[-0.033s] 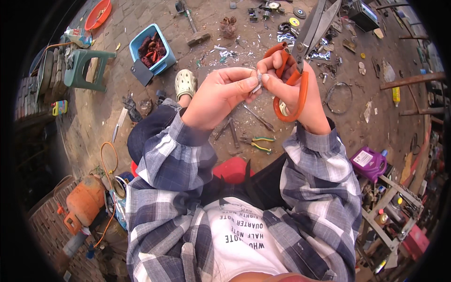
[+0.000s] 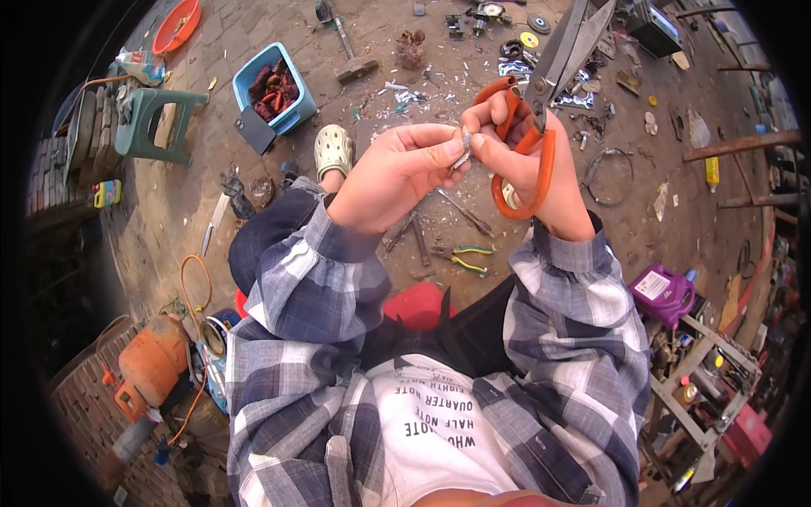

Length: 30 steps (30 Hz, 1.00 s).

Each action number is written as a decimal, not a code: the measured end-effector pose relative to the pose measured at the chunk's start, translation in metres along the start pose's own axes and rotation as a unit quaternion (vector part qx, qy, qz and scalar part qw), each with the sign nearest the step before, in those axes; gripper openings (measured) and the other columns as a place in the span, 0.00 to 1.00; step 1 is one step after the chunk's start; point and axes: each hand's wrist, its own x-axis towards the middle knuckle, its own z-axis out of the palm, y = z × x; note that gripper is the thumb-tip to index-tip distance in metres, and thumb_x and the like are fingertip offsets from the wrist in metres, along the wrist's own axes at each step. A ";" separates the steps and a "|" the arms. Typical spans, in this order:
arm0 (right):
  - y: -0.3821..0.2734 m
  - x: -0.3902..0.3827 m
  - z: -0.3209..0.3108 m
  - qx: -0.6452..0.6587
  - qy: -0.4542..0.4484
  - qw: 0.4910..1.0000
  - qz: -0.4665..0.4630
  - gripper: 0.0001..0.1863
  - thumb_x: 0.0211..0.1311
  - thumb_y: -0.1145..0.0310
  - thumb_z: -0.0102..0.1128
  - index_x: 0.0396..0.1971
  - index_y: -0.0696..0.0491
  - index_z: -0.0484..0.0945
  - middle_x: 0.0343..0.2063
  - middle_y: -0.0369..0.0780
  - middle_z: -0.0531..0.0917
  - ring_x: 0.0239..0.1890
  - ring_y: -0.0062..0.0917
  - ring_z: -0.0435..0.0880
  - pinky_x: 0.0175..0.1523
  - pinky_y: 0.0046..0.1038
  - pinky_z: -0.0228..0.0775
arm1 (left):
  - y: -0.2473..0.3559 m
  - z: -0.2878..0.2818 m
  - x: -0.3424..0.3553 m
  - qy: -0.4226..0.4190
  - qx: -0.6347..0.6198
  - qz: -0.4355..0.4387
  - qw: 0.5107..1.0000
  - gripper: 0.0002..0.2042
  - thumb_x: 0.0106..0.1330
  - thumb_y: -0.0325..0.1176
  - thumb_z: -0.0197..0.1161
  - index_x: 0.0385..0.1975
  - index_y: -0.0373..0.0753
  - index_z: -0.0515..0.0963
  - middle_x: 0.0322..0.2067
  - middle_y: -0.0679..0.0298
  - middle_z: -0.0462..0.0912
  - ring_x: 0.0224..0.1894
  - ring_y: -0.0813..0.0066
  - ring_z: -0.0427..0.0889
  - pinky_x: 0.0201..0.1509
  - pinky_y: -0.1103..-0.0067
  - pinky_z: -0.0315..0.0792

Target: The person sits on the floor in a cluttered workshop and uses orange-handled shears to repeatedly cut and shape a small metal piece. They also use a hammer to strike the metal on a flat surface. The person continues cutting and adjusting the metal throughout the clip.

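My left hand (image 2: 397,173) pinches a small grey strip-like piece (image 2: 462,155) between thumb and fingertips; its exact kind is too small to make out. Close against it, the thumb and fingertips of my right hand (image 2: 524,165) touch the same piece. Large scissors (image 2: 556,74) with orange-covered handles hang on my right hand, its fingers hooked through a handle loop. Their blades point up and away to the right, slightly apart. Beneath my hands on the ground lie a screwdriver-like tool (image 2: 466,213) and pliers (image 2: 461,258) with yellow-green handles.
A blue bin (image 2: 296,114) of dark reddish coils stands ahead to the left, a dark phone-like slab (image 2: 254,128) against it. Beyond are a hammer (image 2: 345,46) and a green stool (image 2: 152,127). A purple jug (image 2: 665,291) sits right; an orange gas cylinder (image 2: 152,359) is at lower left.
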 end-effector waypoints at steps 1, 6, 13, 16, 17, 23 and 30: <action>-0.001 0.000 0.000 0.012 -0.013 1.000 -0.001 0.12 0.54 0.83 0.57 0.32 0.56 0.63 0.33 0.40 0.75 0.34 0.19 0.77 0.40 0.23 0.73 | -0.001 -0.003 0.000 -0.031 -0.051 -0.031 0.998 0.09 0.67 0.32 0.56 0.39 0.32 0.75 0.30 0.68 0.74 0.32 0.81 0.69 0.38 0.84 0.66; 0.007 0.002 -0.005 0.019 -0.023 1.000 0.008 0.13 0.54 0.81 0.57 0.31 0.54 0.62 0.33 0.38 0.74 0.33 0.16 0.73 0.41 0.19 0.68 | -0.006 -0.005 0.002 -0.064 -0.117 -0.064 0.989 0.10 0.68 0.34 0.55 0.40 0.33 0.74 0.29 0.68 0.73 0.32 0.80 0.68 0.37 0.84 0.65; 0.005 0.003 -0.004 -0.003 0.003 0.998 0.059 0.12 0.54 0.78 0.59 0.30 0.53 0.63 0.32 0.36 0.75 0.32 0.15 0.73 0.40 0.18 0.67 | -0.007 -0.012 0.002 -0.070 -0.097 -0.039 0.992 0.10 0.66 0.31 0.56 0.40 0.32 0.76 0.33 0.66 0.78 0.35 0.80 0.74 0.40 0.84 0.68; 0.001 0.001 -0.005 -0.071 0.065 0.994 0.043 0.12 0.54 0.78 0.60 0.32 0.55 0.65 0.32 0.37 0.77 0.34 0.16 0.75 0.41 0.19 0.68 | -0.006 -0.005 0.003 0.014 -0.003 0.027 1.000 0.09 0.67 0.33 0.56 0.40 0.34 0.75 0.32 0.67 0.76 0.34 0.81 0.73 0.39 0.83 0.68; 0.001 0.002 -0.006 -0.076 0.063 0.995 0.033 0.12 0.53 0.78 0.60 0.32 0.55 0.65 0.32 0.37 0.78 0.35 0.17 0.75 0.41 0.20 0.68 | -0.005 -0.003 0.002 0.023 0.005 0.031 0.999 0.09 0.66 0.32 0.58 0.39 0.34 0.76 0.32 0.67 0.77 0.34 0.81 0.74 0.39 0.83 0.69; 0.001 0.000 -0.005 -0.092 0.052 0.994 0.018 0.12 0.53 0.78 0.61 0.34 0.56 0.66 0.32 0.38 0.78 0.35 0.19 0.77 0.42 0.22 0.70 | -0.007 -0.002 0.001 0.051 0.052 0.047 0.996 0.08 0.63 0.31 0.61 0.38 0.35 0.77 0.33 0.68 0.79 0.34 0.82 0.76 0.39 0.84 0.71; 0.001 -0.002 -0.006 -0.085 0.053 0.994 0.049 0.12 0.53 0.76 0.61 0.34 0.57 0.67 0.31 0.37 0.78 0.35 0.18 0.76 0.42 0.22 0.70 | -0.009 0.002 0.000 0.063 0.189 0.145 0.969 0.07 0.61 0.27 0.62 0.37 0.34 0.76 0.33 0.69 0.78 0.34 0.83 0.74 0.40 0.84 0.69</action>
